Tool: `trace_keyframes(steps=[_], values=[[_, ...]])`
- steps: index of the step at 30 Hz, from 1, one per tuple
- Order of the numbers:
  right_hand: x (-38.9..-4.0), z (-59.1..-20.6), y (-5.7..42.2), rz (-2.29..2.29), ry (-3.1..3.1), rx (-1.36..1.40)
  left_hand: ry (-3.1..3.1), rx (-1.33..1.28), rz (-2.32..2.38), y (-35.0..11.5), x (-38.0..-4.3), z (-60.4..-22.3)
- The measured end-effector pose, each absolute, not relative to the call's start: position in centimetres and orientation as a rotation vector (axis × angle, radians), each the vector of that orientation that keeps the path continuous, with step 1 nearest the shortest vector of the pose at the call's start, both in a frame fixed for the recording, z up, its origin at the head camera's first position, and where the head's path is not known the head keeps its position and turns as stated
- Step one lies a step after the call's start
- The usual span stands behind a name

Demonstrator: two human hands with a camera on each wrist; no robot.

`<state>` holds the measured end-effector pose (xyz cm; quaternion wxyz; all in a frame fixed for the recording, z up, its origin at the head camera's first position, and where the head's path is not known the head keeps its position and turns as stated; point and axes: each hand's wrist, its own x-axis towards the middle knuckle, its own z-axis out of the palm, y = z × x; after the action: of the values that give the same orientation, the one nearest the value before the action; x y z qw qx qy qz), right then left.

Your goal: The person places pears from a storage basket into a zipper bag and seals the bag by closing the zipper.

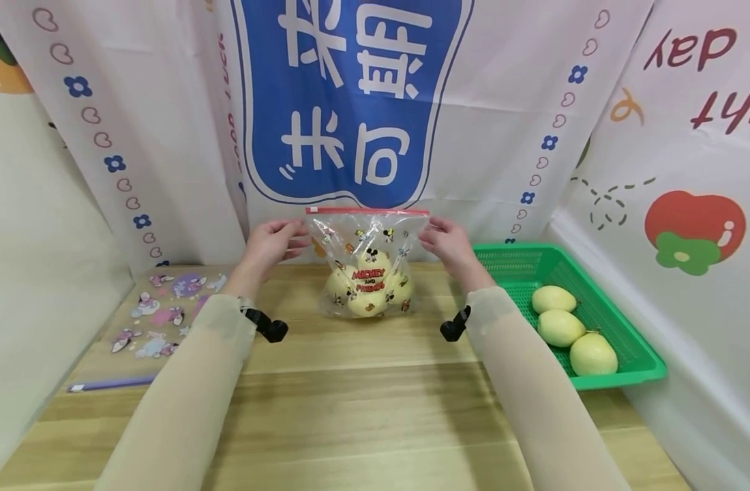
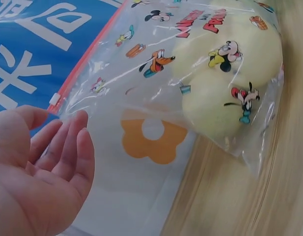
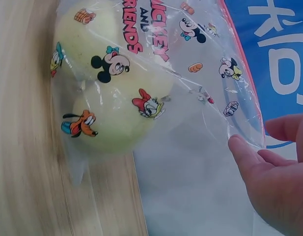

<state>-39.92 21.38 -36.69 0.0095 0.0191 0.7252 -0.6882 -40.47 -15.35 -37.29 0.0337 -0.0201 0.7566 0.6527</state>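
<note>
A clear zip bag (image 1: 332, 232) with a red zip strip and cartoon prints stands upright at the back of the table. Several pale yellow pears (image 2: 210, 103) fill its lower part. At the bag's top left corner, close to the white slider (image 2: 55, 99), my left hand (image 1: 275, 244) pinches the edge between thumb and fingers. The opposite top corner is pinched by my right hand (image 1: 450, 247), its thumb (image 3: 242, 155) on the near side of the plastic. Between them the red zip strip (image 1: 369, 211) is drawn out nearly straight.
On the right, a green plastic basket (image 1: 641, 358) holds 3 more pears (image 1: 560, 329). Another printed zip bag (image 1: 160, 310) with a purple strip lies flat at the left. Behind the table hangs a white cloth (image 1: 491, 136) with a blue panel and large characters.
</note>
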Motion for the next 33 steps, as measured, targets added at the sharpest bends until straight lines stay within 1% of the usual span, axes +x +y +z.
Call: trace_keyframes(steps=[5,11,17,21,27,31,33], values=[[-38.8,-36.2,21.6,-2.073,2.32,0.076,2.47,0.086,1.899,-16.5,-39.2,-36.7],[-37.2,-35.0,21.8,-2.002,2.343,0.014,2.629,0.295,1.662,-18.7,-36.5,-35.2],[-35.0,-33.4,21.7,-1.931,2.357,-0.096,2.733,0.335,1.442,-21.6,-33.3,-34.5],[-32.8,-33.2,21.8,-1.888,2.361,-0.199,2.821,0.377,1.281,-23.7,-31.0,-34.6],[-29.6,-34.2,22.8,-1.868,2.353,-0.278,2.917,0.514,1.026,-26.7,-28.0,-35.8],[-27.8,-34.9,23.2,-1.876,2.319,-0.32,2.957,0.617,0.857,-28.8,-26.6,-37.8],[-27.2,-35.2,23.3,-1.876,2.302,-0.336,2.938,0.626,0.788,-29.8,-25.9,-39.0]])
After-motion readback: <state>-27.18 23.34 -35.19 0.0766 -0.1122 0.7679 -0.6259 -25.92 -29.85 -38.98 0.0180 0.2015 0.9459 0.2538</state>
